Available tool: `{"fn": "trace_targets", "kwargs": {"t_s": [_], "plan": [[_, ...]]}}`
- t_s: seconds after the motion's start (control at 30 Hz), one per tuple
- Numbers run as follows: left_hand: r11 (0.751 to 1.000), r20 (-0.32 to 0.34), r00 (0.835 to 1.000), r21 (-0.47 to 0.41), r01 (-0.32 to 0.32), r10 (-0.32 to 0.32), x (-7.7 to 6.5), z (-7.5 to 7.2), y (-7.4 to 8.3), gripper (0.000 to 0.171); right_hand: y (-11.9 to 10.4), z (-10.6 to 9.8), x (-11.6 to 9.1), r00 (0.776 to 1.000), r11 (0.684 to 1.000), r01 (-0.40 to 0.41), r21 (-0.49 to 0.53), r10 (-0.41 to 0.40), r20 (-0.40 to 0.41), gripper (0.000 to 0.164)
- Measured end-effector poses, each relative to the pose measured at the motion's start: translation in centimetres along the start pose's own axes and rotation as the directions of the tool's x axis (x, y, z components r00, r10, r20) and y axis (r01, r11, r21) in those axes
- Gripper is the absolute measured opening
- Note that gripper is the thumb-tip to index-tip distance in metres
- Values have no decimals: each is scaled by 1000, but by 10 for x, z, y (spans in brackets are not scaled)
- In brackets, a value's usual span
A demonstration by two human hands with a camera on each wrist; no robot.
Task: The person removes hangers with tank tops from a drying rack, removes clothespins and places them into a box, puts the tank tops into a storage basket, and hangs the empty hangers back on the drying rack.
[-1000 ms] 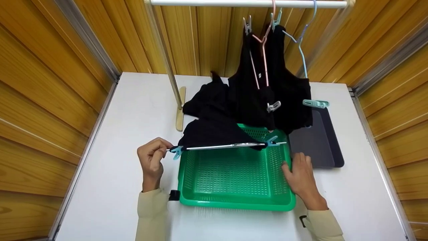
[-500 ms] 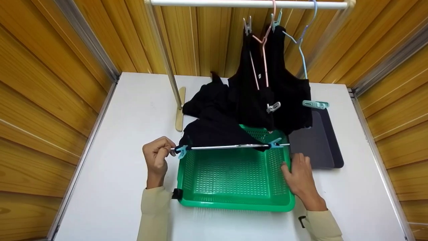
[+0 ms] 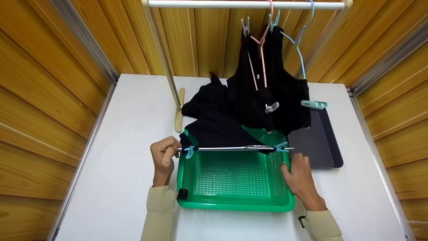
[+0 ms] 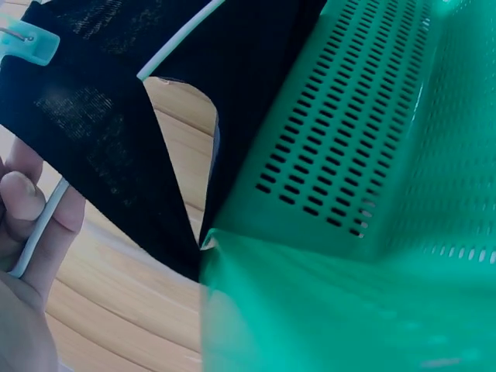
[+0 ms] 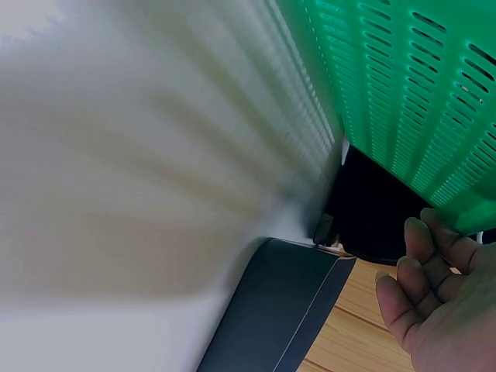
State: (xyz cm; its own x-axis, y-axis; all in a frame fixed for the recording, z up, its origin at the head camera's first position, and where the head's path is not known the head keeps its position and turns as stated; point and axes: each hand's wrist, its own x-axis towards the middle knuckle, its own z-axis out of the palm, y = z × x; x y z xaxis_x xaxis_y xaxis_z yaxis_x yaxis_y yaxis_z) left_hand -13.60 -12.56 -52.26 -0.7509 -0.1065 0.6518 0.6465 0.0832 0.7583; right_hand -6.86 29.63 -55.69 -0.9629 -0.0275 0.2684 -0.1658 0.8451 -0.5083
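Note:
My left hand (image 3: 164, 155) pinches the left end of a pale, thin hanger (image 3: 227, 148), held level over the green basket (image 3: 234, 205). A dark garment (image 3: 217, 132) hangs from it, pinned by a light-blue clothespin (image 3: 189, 152) on the left and another clothespin (image 3: 281, 147) on the right. In the left wrist view, the hanger's end passes between my fingers (image 4: 54, 248), below the dark cloth (image 4: 101, 147). My right hand (image 3: 300, 177) holds the basket's right rim, thumb inside and fingers outside. The right wrist view shows those fingers (image 5: 418, 271) beside the perforated wall; the thumb is hidden there.
A white rail (image 3: 234, 4) crosses the top, carrying a pink hanger (image 3: 262, 57) and a blue hanger (image 3: 301, 50) with black garments (image 3: 291, 97). More black cloth (image 3: 205, 98) lies behind the basket. A dark grey tray (image 3: 312, 144) stands at the right. Wood-patterned walls enclose the white table (image 3: 110, 167).
My left hand has moved right, taking the hanger and pinned garment with it, so the hanger's right end now reaches past the basket's right rim. My right hand has stayed in place.

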Motion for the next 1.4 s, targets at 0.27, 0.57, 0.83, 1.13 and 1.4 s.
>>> {"fn": "trace_targets", "kwargs": {"t_s": [0.27,0.57,0.83,1.13,1.4], "plan": [[999,27,999,-36,26,-25,-3,5,-6,29,-1,1,1,1000,1000,-11,15,11,4,18],[996,27,999,-75,42,-40,-8,9,-16,30,1,3,1,1000,1000,15,-1,-15,-8,21],[992,33,998,-108,59,-56,-12,14,-22,31,2,2,1,999,999,37,12,-37,-13,29],[986,50,995,-139,93,-87,-14,17,-26,31,3,3,0,999,999,31,24,-31,-8,26],[985,51,990,-108,135,-131,-17,17,-32,30,-1,3,-3,998,995,-52,81,54,-27,48]]}}
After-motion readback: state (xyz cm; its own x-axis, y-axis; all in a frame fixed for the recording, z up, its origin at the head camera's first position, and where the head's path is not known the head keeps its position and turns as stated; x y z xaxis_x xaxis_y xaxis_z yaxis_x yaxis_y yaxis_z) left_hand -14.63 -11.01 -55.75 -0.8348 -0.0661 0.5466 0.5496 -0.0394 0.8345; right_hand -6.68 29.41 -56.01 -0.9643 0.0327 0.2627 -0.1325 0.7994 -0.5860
